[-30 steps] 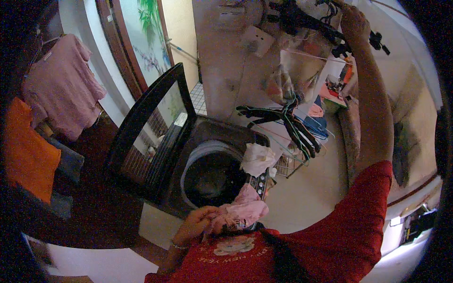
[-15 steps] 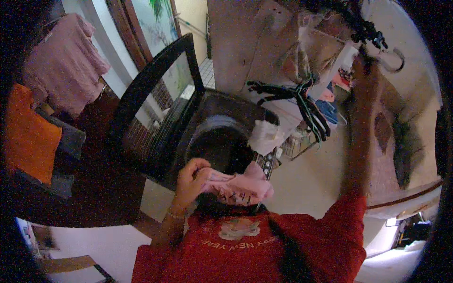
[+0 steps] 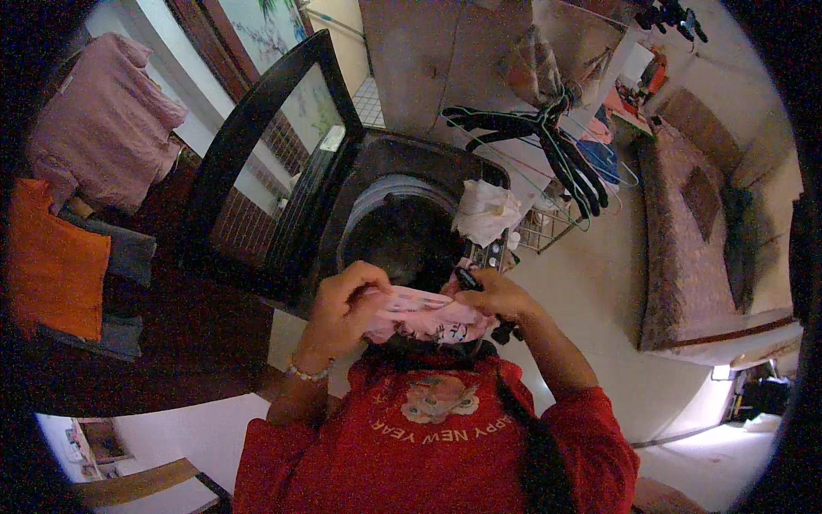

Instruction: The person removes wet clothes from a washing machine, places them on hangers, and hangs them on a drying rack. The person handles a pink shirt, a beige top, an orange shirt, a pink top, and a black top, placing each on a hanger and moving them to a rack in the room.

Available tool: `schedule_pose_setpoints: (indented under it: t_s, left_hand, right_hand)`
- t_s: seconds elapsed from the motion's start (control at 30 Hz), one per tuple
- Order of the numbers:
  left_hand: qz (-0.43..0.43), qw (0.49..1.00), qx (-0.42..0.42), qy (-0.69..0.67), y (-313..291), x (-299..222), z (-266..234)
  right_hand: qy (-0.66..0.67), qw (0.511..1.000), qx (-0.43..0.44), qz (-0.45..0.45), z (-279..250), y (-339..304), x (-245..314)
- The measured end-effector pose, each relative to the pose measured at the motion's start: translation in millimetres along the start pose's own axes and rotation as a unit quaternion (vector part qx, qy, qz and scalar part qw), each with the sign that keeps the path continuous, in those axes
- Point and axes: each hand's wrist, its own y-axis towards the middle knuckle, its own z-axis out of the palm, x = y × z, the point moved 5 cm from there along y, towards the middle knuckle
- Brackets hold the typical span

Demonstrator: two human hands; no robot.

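Observation:
Just in front of my chest, a pink printed garment (image 3: 424, 319) is stretched between both hands, its upper edge drawn nearly straight. My left hand (image 3: 347, 300), wearing a bead bracelet, pinches the garment's left end. With the fingers of my right hand (image 3: 499, 298) closed at the other end, a small black thing like a clip (image 3: 468, 278) sticks out of the grip. More black shows under that hand, its shape unclear. Beyond the garment stands a top-loading washing machine (image 3: 411, 154), lid (image 3: 257, 171) raised; its dark drum (image 3: 398, 227) lies just past my hands.
A crumpled white cloth (image 3: 486, 212) rests on the machine's right edge. Several black and green hangers (image 3: 548, 141) hang beyond it, above a wire rack (image 3: 544, 230). Folded pink (image 3: 107, 128) and orange clothes (image 3: 64, 257) lie at left. A bed (image 3: 685, 248) stands at right.
My right hand came down from the black hanging things at upper right to the garment's right end, with a black thing in its grip. My left hand kept hold of the garment.

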Motion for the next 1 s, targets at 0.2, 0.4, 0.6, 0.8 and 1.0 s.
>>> schedule_pose_setpoints:
  t_s: [0.2, 0.4, 0.6, 0.8, 1.0]
  left_hand:
    - [0.097, 0.974, 0.055, 0.195, 2.6, 14.4, 0.5]
    - [-0.039, 0.986, 0.074, 0.142, 9.9, 22.7, 7.8]
    - [-0.045, 0.985, 0.141, 0.089, 7.7, 34.4, 14.3]
    - [-0.145, 0.980, 0.135, -0.030, -9.6, 66.1, 25.9]
    - [-0.236, 0.924, 0.087, -0.288, -21.7, 59.2, 55.6]
  right_hand:
    - [0.122, 0.990, -0.041, -0.050, -43.2, -76.2, 79.8]
    - [0.054, 0.987, -0.144, -0.053, -45.3, -102.7, 87.2]
    - [0.047, 0.982, -0.185, 0.000, -40.3, -119.2, 61.2]
    - [-0.030, 0.964, -0.264, 0.032, -38.0, -126.4, 13.4]
    - [-0.174, 0.938, -0.298, -0.038, -27.4, -121.0, -0.2]
